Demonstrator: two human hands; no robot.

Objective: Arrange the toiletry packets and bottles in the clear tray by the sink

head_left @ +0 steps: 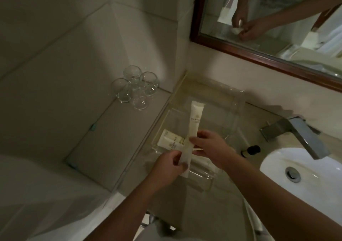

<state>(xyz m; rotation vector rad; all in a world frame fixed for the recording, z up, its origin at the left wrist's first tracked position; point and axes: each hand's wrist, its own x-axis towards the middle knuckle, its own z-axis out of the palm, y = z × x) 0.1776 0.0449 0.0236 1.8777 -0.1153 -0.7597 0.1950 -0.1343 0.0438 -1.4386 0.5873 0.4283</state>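
A clear tray (235, 100) sits on the counter left of the sink. A long white packet (196, 116) lies lengthwise over it, its far end pointing at the wall. My left hand (168, 166) pinches the packet's near end. My right hand (211, 148) grips its middle from the right, along with a thin stick-like item. Under the packet, at the tray's left side, lies a cream packet (171, 140) with printed text. More white packets show dimly beneath my right hand.
Several upturned drinking glasses (136, 87) stand on the tiled ledge to the left. A chrome faucet (299, 135) overhangs the white basin (303, 168) on the right. A small dark-capped bottle (249, 151) lies by the basin. A wood-framed mirror (259, 53) hangs above.
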